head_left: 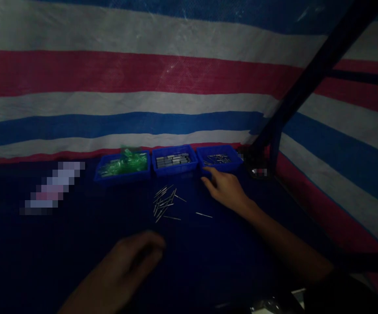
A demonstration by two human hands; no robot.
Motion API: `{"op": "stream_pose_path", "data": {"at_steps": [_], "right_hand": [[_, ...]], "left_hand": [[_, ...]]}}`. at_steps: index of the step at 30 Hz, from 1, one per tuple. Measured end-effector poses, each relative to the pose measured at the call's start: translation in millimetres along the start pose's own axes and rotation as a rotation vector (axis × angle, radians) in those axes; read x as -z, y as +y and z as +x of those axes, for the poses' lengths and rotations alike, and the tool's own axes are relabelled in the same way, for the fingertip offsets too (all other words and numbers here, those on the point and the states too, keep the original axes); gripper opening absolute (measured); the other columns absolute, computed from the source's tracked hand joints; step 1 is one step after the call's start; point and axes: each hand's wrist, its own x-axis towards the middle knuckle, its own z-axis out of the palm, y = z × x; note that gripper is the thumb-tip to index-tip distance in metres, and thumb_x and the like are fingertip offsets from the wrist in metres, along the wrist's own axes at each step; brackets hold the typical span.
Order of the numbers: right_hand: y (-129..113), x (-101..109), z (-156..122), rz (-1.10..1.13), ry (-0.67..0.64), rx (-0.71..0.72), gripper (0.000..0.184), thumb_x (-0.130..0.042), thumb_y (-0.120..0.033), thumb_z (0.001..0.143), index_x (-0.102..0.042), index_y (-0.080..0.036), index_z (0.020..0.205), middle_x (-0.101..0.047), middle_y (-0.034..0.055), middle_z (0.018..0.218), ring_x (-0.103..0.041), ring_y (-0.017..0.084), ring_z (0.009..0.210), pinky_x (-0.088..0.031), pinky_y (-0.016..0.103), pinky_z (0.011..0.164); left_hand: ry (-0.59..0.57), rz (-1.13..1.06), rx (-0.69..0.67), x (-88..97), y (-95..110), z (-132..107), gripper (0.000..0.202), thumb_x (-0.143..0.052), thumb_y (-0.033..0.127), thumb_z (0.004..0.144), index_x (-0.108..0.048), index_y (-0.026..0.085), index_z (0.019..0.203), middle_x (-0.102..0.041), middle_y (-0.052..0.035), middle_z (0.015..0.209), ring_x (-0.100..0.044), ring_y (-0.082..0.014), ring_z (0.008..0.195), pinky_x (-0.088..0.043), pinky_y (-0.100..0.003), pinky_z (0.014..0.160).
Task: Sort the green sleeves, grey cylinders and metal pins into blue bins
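Note:
My right hand (226, 186) reaches out at the front edge of the right blue tray (237, 165), thumb and forefinger apart and nothing visible between them. Thin metal rods (219, 158) lie loose in that tray. Closer to me, my left hand (133, 255) is above the dark blue table, its fingers curled and the tips close to the thumb; whatever they hold, if anything, is hidden. Between the hands and the trays lies a loose pile of slim metal rods (164, 203), with a single rod (204, 215) apart to its right.
The middle blue tray (175, 168) contains short metallic pieces in rows. Green plastic bags (133, 161) fill the left blue tray (123, 178). A blurred-out flat item (56, 185) lies at far left. A dark slanted frame post (293, 98) and striped sheeting (143, 72) bound the table.

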Motion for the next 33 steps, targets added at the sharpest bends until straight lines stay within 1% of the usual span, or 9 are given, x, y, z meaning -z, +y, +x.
{"op": "stream_pose_path", "data": {"at_steps": [3, 6, 8, 10, 13, 18, 23, 28, 33], "right_hand": [[-15.0, -4.7, -8.2, 0.06, -0.063, 0.092, 0.032, -0.044, -0.033, 0.087, -0.054, -0.018, 0.114, -0.07, 0.0061, 0.087, -0.065, 0.018, 0.07, -0.047, 0.03, 0.062], [-19.5, -6.5, -12.5, 0.098, -0.1, 0.137, 0.03, -0.044, -0.032, 0.088, -0.055, -0.019, 0.113, -0.069, 0.0066, 0.097, -0.066, 0.019, 0.08, -0.049, 0.031, 0.068], [-18.5, -7.3, -14.4, 0.11, -0.124, 0.141, 0.029, -0.043, -0.031, 0.088, -0.055, -0.018, 0.112, -0.068, 0.0067, 0.1, -0.066, 0.02, 0.085, -0.049, 0.032, 0.072], [-16.6, -8.0, -15.5, 0.112, -0.138, 0.143, 0.028, -0.043, -0.03, 0.089, -0.056, -0.018, 0.11, -0.068, 0.007, 0.1, -0.065, 0.02, 0.087, -0.049, 0.032, 0.074], [-17.0, -8.7, -14.9, 0.115, -0.132, 0.161, 0.027, -0.043, -0.03, 0.089, -0.057, -0.018, 0.109, -0.068, 0.0074, 0.098, -0.065, 0.019, 0.085, -0.05, 0.033, 0.073], [-34.8, -9.6, -11.7, 0.148, -0.087, 0.26, 0.029, -0.046, -0.03, 0.088, -0.052, -0.016, 0.113, -0.067, 0.0072, 0.097, -0.064, 0.018, 0.081, -0.048, 0.03, 0.07], [-52.2, -13.3, -13.3, 0.091, 0.034, 0.415, 0.016, -0.044, -0.023, 0.089, -0.058, -0.015, 0.089, -0.064, 0.004, 0.074, -0.059, 0.015, 0.066, -0.042, 0.028, 0.062], [-47.6, -15.9, -16.2, 0.093, 0.104, 0.425, 0.015, -0.044, -0.024, 0.089, -0.057, -0.016, 0.088, -0.063, 0.0021, 0.071, -0.056, 0.013, 0.063, -0.039, 0.026, 0.06], [-46.4, -19.1, -15.3, 0.121, 0.077, 0.415, 0.014, -0.042, -0.021, 0.09, -0.054, -0.016, 0.085, -0.063, 0.0017, 0.069, -0.056, 0.012, 0.059, -0.039, 0.025, 0.058]], "left_hand": [[0.052, 0.12, 0.089, -5.4, -9.0, 51.7, 0.02, -0.044, 0.032, 0.086, -0.059, 0.021, 0.092, -0.065, -0.0023, 0.088, -0.061, -0.0171, 0.078, -0.049, -0.028, 0.07], [0.164, 0.318, 0.08, -5.1, -21.1, 88.6, 0.024, -0.048, 0.035, 0.082, -0.057, 0.018, 0.096, -0.063, -0.0061, 0.091, -0.061, -0.0199, 0.08, -0.046, -0.031, 0.072], [0.135, 0.375, 0.039, -2.2, -28.4, 101.4, 0.024, -0.049, 0.036, 0.081, -0.057, 0.019, 0.095, -0.062, -0.0053, 0.09, -0.06, -0.0194, 0.08, -0.045, -0.03, 0.071], [0.067, 0.392, 0.017, 1.4, -33.6, 108.4, 0.019, -0.048, 0.034, 0.081, -0.06, 0.02, 0.087, -0.061, -0.0038, 0.087, -0.06, -0.0185, 0.077, -0.044, -0.028, 0.068], [0.023, 0.351, 0.006, 4.1, -35.0, 112.5, 0.016, -0.047, 0.029, 0.081, -0.06, 0.02, 0.076, -0.06, -0.0033, 0.081, -0.058, -0.0178, 0.073, -0.043, -0.028, 0.065], [0.103, 0.111, -0.092, -6.6, -18.0, 99.9, 0.016, -0.047, 0.029, 0.082, -0.056, 0.017, 0.078, -0.056, -0.0027, 0.076, -0.054, -0.0148, 0.066, -0.042, -0.026, 0.061], [0.034, -0.012, -0.246, -17.9, -2.7, 84.4, 0.015, -0.044, 0.024, 0.085, -0.056, 0.017, 0.078, -0.053, -0.0012, 0.076, -0.052, -0.0125, 0.068, -0.041, -0.025, 0.063], [0.042, -0.056, -0.268, -14.0, -6.2, 85.1, 0.018, -0.044, 0.023, 0.086, -0.055, 0.016, 0.075, -0.051, -0.0003, 0.072, -0.05, -0.0115, 0.065, -0.038, -0.024, 0.06], [-0.001, -0.08, -0.294, -11.0, -8.4, 85.1, 0.019, -0.044, 0.024, 0.086, -0.057, 0.016, 0.076, -0.052, -0.0003, 0.072, -0.05, -0.0107, 0.064, -0.039, -0.022, 0.06]]}}
